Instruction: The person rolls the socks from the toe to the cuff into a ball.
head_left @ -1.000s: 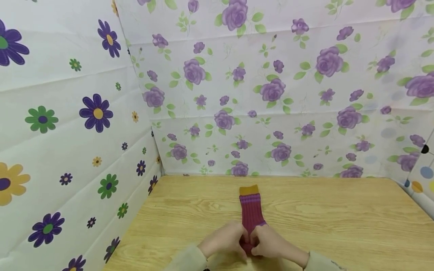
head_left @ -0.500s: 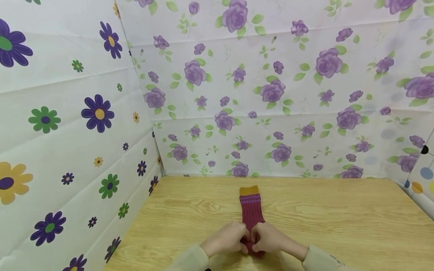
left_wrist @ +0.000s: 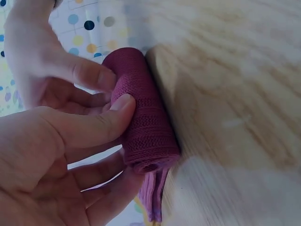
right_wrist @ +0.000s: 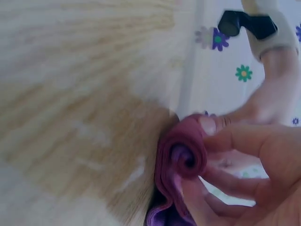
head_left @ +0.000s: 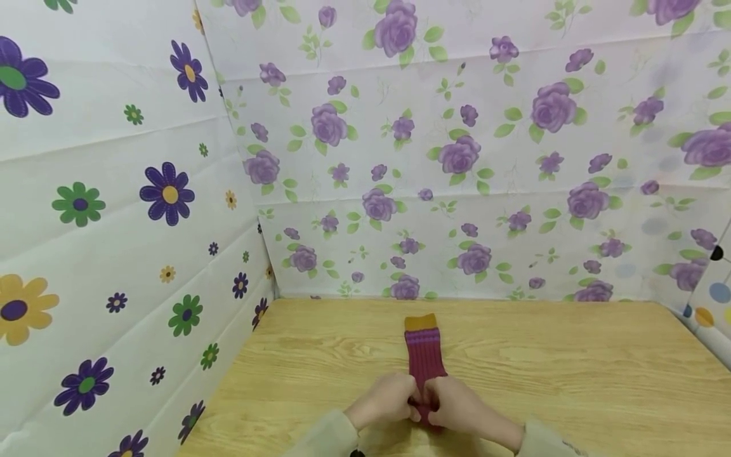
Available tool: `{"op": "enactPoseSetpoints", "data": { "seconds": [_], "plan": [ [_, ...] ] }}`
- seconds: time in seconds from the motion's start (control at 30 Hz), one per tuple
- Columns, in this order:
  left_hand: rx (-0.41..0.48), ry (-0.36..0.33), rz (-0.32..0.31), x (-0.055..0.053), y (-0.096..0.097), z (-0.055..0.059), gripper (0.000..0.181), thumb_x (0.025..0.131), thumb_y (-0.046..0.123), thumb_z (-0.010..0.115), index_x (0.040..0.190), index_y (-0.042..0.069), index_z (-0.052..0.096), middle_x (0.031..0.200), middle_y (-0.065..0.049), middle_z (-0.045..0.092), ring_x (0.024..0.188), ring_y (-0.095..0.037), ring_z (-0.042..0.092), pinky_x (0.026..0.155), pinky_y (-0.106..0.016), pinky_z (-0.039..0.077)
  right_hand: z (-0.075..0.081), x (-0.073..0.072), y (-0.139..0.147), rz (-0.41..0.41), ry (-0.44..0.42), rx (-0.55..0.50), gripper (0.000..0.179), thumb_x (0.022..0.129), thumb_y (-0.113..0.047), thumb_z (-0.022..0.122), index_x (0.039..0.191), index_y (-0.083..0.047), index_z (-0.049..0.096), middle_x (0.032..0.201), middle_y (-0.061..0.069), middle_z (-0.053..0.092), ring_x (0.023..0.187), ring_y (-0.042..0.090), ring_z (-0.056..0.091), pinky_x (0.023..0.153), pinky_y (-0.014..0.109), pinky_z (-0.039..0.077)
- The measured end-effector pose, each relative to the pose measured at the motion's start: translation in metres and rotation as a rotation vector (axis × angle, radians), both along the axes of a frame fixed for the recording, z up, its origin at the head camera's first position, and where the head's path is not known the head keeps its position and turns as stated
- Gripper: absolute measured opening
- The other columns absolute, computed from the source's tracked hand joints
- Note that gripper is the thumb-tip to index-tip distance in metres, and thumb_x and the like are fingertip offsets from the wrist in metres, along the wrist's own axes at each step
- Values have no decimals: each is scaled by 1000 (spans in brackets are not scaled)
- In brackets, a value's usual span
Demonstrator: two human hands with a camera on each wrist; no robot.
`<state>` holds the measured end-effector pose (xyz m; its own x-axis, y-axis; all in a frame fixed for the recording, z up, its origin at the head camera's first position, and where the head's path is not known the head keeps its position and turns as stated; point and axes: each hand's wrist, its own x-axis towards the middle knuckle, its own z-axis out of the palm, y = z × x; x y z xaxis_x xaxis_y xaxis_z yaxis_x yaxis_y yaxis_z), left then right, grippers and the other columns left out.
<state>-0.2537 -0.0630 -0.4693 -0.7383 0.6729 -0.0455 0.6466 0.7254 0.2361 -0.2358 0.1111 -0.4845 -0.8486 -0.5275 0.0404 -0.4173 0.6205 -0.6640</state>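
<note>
It's a makeshift, screened-off tabletop booth here, and whether home or studio lies beyond, the view can't say! Straight ahead, a rose-print sheet (head_left: 422, 219) makes the back wall, fold creases running right across it; over on the left, a daisy-print sheet (head_left: 120, 247) closes that flank, and a polka-dot sheet (left_wrist: 99, 35) covers the right! Between them, the wood-grain table (head_left: 548, 362), and look, a black device (right_wrist: 256, 26) against a pale sleeve (right_wrist: 278, 41)!
</note>
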Motion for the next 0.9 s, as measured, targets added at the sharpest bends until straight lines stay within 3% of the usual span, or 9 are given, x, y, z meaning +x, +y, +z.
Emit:
{"op": "enactPoseSetpoints", "data": {
  "seconds": [0.23, 0.4, 0.5, 0.63, 0.9],
  "plan": [
    [65, -186, 46, -9, 1, -3, 14, 78, 18, 79, 67, 11, 74, 50, 12, 52, 46, 1, 32, 44, -14, 29, -2, 11, -3, 14, 281, 70, 21, 69, -1, 76, 75, -14, 60, 69, -7, 54, 62, -2, 41, 53, 17, 37],
    [91, -269, 91, -16, 4, -1, 8, 76, 15, 80, 74, 8, 77, 56, 8, 61, 48, 1, 34, 46, -13, 31, -1, 12, -3, 67, 401, 173, 28, 67, -5, 81, 81, -14, 59, 73, -6, 57, 66, 0, 46, 56, 18, 40],
    [85, -320, 131, -19, 6, 2, 9, 75, 14, 81, 75, 6, 77, 59, 6, 64, 51, -1, 35, 49, -14, 33, 0, 12, -3, 128, 481, 260, 31, 71, -11, 81, 95, -13, 61, 74, -5, 58, 66, 3, 50, 57, 19, 41],
    [56, -345, 166, -23, 9, 8, 10, 72, 14, 83, 73, 5, 77, 58, 5, 63, 54, -4, 36, 53, -15, 35, 0, 11, -5, 174, 524, 337, 38, 76, -14, 79, 111, -9, 62, 70, -6, 57, 62, 4, 50, 54, 19, 39],
    [83, -418, 228, -33, 11, 9, 10, 72, 10, 84, 76, 3, 78, 64, 6, 64, 62, -4, 37, 60, -17, 34, 1, 4, -8, 197, 549, 465, 42, 66, -16, 86, 99, -9, 60, 72, -2, 58, 65, 8, 56, 54, 19, 41]
  ]
}}
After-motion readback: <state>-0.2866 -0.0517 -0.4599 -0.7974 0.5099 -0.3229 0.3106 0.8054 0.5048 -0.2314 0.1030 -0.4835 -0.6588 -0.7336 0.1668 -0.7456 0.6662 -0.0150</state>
